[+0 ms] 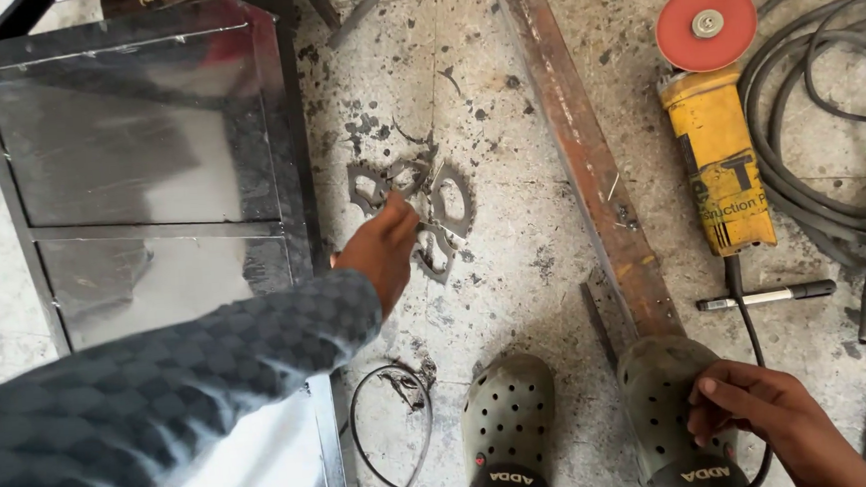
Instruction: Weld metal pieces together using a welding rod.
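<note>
Left hand, fingers loosely together, reaches onto the cut metal ornament pieces lying flat on the floor just right of the steel cabinet; whether it grips one, cannot tell. Cluster's long axis runs roughly left-right. Right hand rests curled on the right clog. Rusty steel bar lies diagonally between the pieces and the yellow angle grinder, whose red disc points away from the person.
</note>
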